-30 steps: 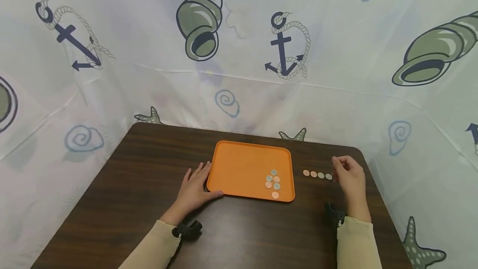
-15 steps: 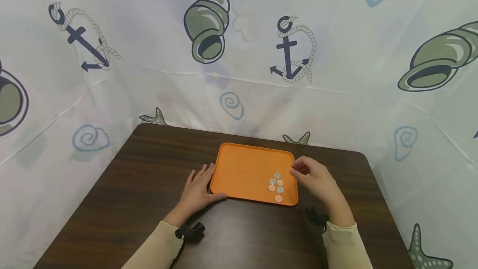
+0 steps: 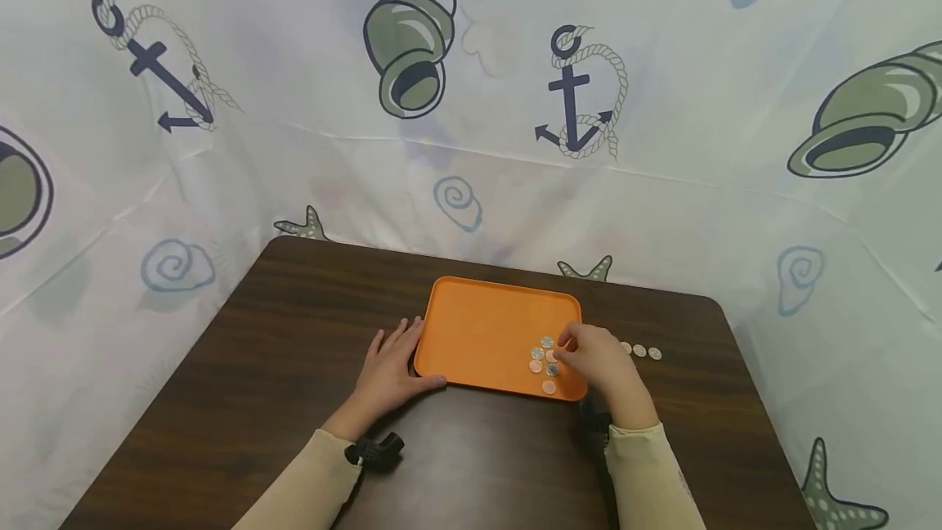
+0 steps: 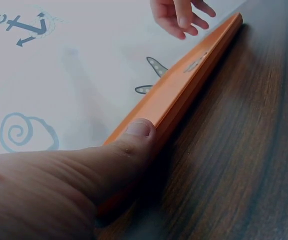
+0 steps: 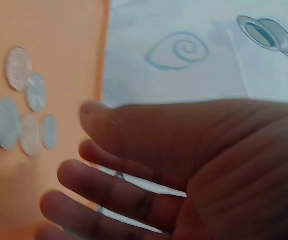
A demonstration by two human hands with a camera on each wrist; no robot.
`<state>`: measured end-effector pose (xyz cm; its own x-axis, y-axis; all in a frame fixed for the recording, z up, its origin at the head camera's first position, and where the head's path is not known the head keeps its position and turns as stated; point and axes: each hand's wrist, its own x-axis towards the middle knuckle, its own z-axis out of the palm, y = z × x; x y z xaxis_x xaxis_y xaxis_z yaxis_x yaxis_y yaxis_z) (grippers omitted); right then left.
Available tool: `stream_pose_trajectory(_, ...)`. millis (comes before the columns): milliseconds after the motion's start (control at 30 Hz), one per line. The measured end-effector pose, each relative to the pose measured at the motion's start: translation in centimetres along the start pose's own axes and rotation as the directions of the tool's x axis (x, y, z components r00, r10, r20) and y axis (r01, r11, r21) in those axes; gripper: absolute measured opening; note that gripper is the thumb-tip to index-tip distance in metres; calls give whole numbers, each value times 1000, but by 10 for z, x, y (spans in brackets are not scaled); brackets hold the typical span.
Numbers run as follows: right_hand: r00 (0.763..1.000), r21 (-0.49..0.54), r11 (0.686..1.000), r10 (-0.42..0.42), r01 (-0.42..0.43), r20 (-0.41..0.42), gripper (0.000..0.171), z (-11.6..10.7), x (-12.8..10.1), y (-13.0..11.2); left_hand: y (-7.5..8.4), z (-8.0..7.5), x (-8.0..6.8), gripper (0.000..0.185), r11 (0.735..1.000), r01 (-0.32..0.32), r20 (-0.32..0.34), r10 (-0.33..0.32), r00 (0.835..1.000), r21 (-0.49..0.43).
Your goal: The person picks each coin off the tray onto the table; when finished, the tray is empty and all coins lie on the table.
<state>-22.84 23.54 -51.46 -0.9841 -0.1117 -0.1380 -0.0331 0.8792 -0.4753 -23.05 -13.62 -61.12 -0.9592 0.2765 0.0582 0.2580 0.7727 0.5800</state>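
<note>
Head view is showing an orange tray [image 3: 478,334] lying flat on a dark wood-grain bench [image 3: 257,366], near its middle.

Left hand [image 3: 388,370] is resting on the bench against the tray's left edge, fingers straight and spread, thumb lying along the near rim. Left wrist view is showing that thumb [image 4: 134,137] pressing against the tray's side wall [image 4: 183,95].

Right hand [image 3: 596,358] is hovering over the tray's near right corner, fingers [image 3: 567,340] loosely curled and reaching toward a cluster of coins [image 3: 545,362]. Right wrist view is showing the fingers [image 5: 109,175] relaxed and apart, with nothing visibly held between them.

Coins on the tray are lying flat in a loose group at the near right corner, some silver and some copper-coloured; right wrist view is showing them [image 5: 24,105] just beyond the fingertips.

Row of coins [image 3: 640,351] is lying on the bare bench just right of the tray, partly hidden behind the right hand.

Printed curtain [image 3: 471,105] with anchors, shells and starfish is hanging behind and beside the bench.
</note>
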Motion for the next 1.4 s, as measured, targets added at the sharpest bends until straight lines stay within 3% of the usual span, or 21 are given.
stream_pose_trajectory(167, 995, -40, 996, 76, -78, -59, 17, 17, 7, 0, 0, 2, 2, 122, 1000, 2, 8, -2, 1000, 8)
stream_pose_trajectory(500, 990, -101, 987, 115, -123, -79, 17, 38, 20, 5, -1, 3, 3, 122, 1000, 7, -3, -7, 1000, 15)
stream_pose_trajectory(833, 988, 44, 988, 149, -148, -26, 14, 39, 23, 10, 2, -4, 1, 120, 1000, 1, -2, -1, 1000, 4)
stream_pose_trajectory(1067, 994, 76, 992, 102, -99, -33, 9, 40, 25, 13, -1, -3, 1, 120, 1000, 6, 2, -6, 1000, 10)
stream_pose_trajectory(1267, 990, 126, 991, 52, -35, -133, 9, 36, 27, 20, -1, -2, 1, 120, 1000, 10, 6, -10, 1000, 7)
stream_pose_trajectory(1400, 963, 193, 981, 33, 20, -268, 6, 30, 27, 30, 0, -2, 1, 119, 1000, 8, 3, -8, 1000, 6)
